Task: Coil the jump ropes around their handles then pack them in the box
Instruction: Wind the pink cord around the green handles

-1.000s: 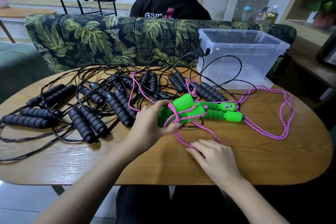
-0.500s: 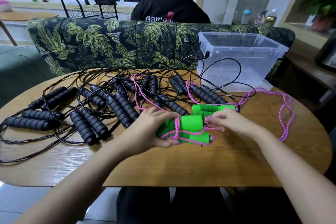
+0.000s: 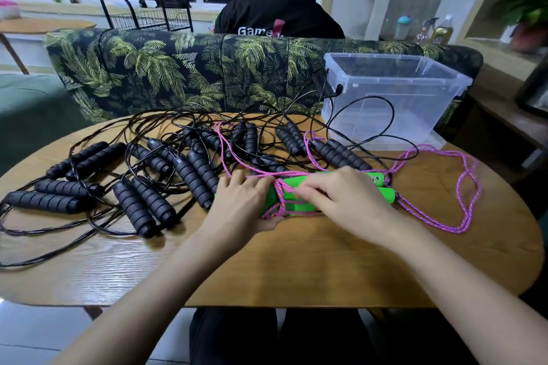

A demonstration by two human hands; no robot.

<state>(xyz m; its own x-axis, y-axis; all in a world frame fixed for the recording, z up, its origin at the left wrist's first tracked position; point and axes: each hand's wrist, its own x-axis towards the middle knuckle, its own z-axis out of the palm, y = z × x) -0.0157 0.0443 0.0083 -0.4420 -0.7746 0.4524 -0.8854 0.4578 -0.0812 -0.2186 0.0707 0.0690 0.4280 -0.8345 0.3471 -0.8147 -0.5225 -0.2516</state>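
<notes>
Green handles (image 3: 299, 198) pink-wrapped, black ropes (image 3: 142, 181) loose, clear box (image 3: 394, 98) empty

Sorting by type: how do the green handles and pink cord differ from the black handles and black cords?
Green handles are smooth; black handles are ribbed. Pink cord is braided and thicker; black cords are thin, glossy. Pink cord is partly wound round the green handles, which the left hand grips; black cords lie loose, tangled. All sit on the table, none in the box.
</notes>
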